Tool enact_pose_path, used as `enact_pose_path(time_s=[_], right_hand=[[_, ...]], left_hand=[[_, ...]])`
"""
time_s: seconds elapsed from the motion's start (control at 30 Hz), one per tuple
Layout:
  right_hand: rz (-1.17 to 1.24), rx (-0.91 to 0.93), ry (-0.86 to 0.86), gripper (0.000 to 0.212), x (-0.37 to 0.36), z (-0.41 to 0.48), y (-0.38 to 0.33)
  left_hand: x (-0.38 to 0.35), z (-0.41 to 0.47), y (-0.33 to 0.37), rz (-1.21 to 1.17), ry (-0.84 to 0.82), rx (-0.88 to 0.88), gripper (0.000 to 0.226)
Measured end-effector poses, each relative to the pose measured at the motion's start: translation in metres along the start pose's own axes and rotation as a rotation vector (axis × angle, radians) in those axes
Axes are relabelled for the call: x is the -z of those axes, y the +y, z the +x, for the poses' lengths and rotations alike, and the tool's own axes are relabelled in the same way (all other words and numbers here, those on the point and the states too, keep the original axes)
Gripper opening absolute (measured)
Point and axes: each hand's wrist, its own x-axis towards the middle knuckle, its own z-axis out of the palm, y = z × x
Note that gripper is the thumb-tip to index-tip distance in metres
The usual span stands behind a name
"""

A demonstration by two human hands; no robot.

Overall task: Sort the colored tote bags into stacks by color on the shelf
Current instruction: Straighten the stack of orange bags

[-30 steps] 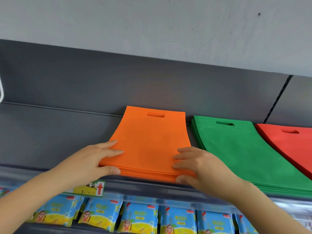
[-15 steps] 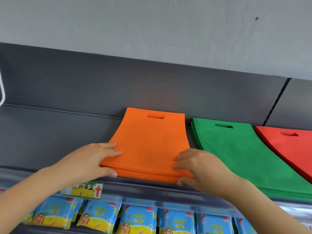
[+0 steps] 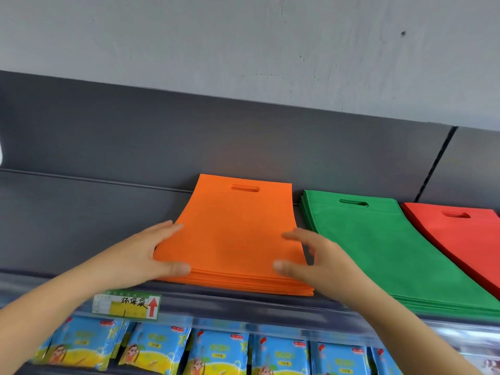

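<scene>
On the upper shelf [image 3: 81, 226], orange stack [image 3: 232, 234]: it is laid flat close to the front lip, handle slots turned toward the back wall, so that the bags are lined up like their neighbours.
Left hand [image 3: 138, 255]: it is set against the near left corner of the orange stack. The fingers [image 3: 167, 228] are held straight and together along the side edge, and the thumb is laid across the front corner, a hold judged to be meant for squaring the bags.
Right hand [image 3: 322, 263]: it is blurred. The fingers are spread over the near right corner, but contact with the bags cannot be told.
Front edge: the orange layers are seen slightly fanned at the near right corner, which is judged to be why both sides are bracketed.
Green stack [image 3: 378, 253]: it is placed just right of the orange stack, with a narrow gap kept so that the colours are not mixed.
Red stack [image 3: 465, 239]: it is placed beside the green stack and partly cut off by the frame.
Progress: three colours are seen separated, so only tidying is judged to be left.
Price label [image 3: 127, 307]: it is clipped to the shelf lip, above hanging blue packets [image 3: 151, 350].
</scene>
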Motion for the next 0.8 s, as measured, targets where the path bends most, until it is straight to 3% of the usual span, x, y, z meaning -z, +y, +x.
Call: enact_pose_path(time_s=[0.1, 0.13, 0.23, 0.37, 0.6, 0.73, 0.8], right_hand=[[0.407, -0.193, 0.021, 0.099, -0.009, 0.011, -0.003], [0.508, -0.252, 0.000, 0.101, -0.014, 0.012, -0.003], [0.622, -0.289, -0.019, 0.077, -0.023, 0.008, 0.000], [0.663, -0.323, 0.054, 0.070, -0.021, 0.011, 0.008], [0.749, -0.461, 0.086, 0.079, -0.015, 0.050, 0.000], [0.748, -0.474, 0.078, 0.080, -0.021, 0.055, 0.001], [0.769, -0.483, 0.102, 0.081, -0.020, 0.053, 0.002]], left_hand=[[-0.004, 0.014, 0.004, -0.366, 0.110, 0.114, 0.106], [-0.007, 0.019, 0.003, -0.448, 0.118, 0.134, 0.101], [-0.019, 0.028, 0.000, -0.567, 0.098, 0.122, 0.080], [-0.017, 0.038, -0.009, -0.632, 0.107, 0.158, 0.073], [-0.002, 0.075, -0.011, -0.756, 0.128, 0.250, 0.082], [-0.009, 0.080, -0.015, -0.701, 0.103, 0.214, 0.090], [-0.007, 0.079, -0.020, -0.703, 0.057, 0.190, 0.115]])
